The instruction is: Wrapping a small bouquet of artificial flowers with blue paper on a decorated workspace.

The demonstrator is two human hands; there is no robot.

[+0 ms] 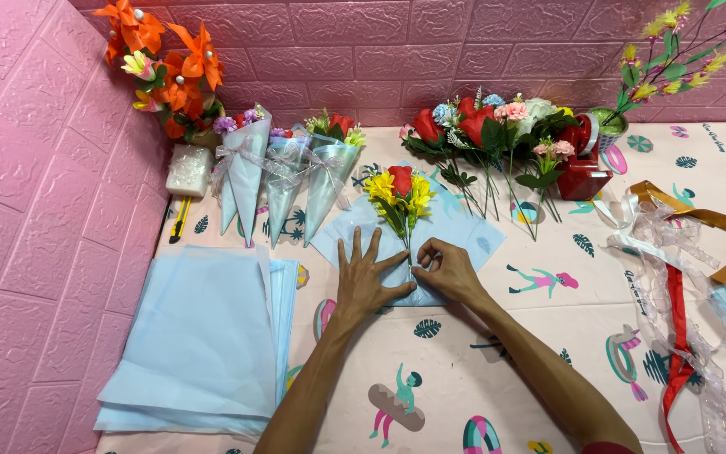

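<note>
- left hand point(369, 282) lies flat, fingers spread, pressing blue paper point(464, 229) at table centre.
- right hand point(445, 269) pinches the paper's fold over the stems.
- bouquet point(400, 193) of red and yellow flowers rests on the paper, just beyond the hands.
- risk: a loose pinch could let the fold spring open.
- far red vase point(583, 175) beside loose flowers point(489, 126).

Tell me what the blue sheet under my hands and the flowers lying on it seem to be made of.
The blue sheet looks like thin matte wrapping paper or non-woven tissue: it creases softly where the left hand and right hand fold it. The small red and yellow bunch looks artificial, likely fabric or plastic, with stiff, very uniform, bright petals.
</note>
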